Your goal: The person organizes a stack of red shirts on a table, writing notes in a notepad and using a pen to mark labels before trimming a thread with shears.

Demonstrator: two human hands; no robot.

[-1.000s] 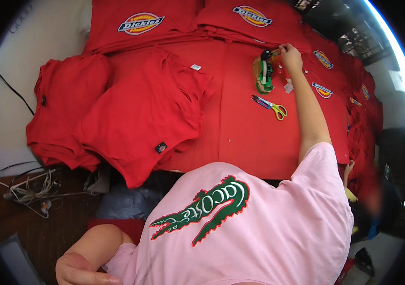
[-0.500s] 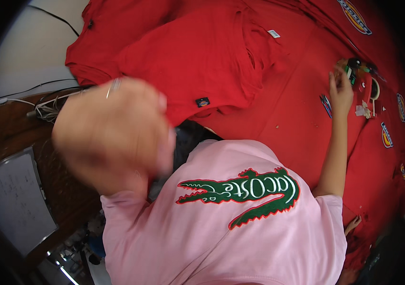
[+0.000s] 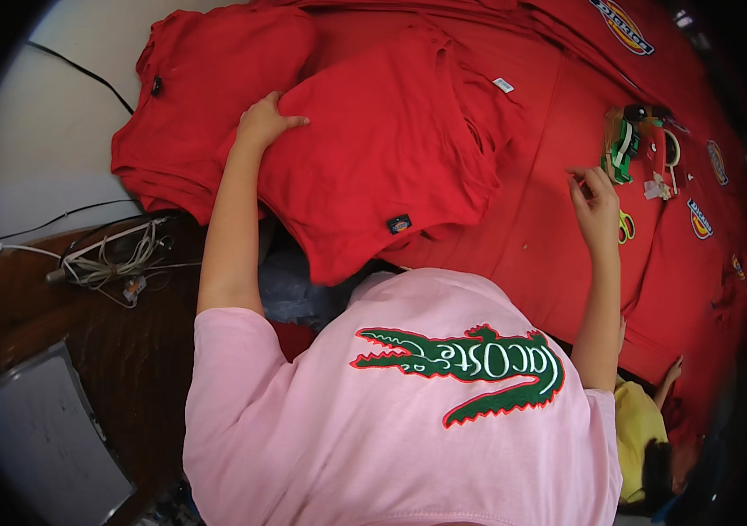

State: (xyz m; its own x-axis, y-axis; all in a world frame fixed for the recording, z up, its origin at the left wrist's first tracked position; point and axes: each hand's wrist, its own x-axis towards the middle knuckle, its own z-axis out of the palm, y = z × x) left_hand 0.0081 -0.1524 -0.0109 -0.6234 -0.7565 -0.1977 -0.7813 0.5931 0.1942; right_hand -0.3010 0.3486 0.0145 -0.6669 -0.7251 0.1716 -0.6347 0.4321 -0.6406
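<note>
My left hand (image 3: pixel 266 123) is at the edge of a red shirt (image 3: pixel 364 131), its thumb lying over the cloth and its fingers partly hidden at the fold. A small dark label (image 3: pixel 399 224) sits near this shirt's lower edge. My right hand (image 3: pixel 598 200) is over the red cloth (image 3: pixel 522 210) on the right, fingers drawn together; whatever is at the fingertips is too small to make out. Beside the right wrist show the yellow-green handles of scissors (image 3: pixel 626 226), partly hidden. Another red shirt (image 3: pixel 207 70) lies to the left, under and beside the first.
A green tape dispenser (image 3: pixel 622 153) and a red tool with a white roll (image 3: pixel 656 151) lie at the right. White cables (image 3: pixel 115 259) are bundled at the left on a brown wooden surface. A person in a yellow top (image 3: pixel 639 421) is at the lower right.
My left hand, blurred and raised close to the camera before, has come down onto the red shirt. The right hand has moved away from the tape dispenser. The shirt's lower edge hangs nearer me.
</note>
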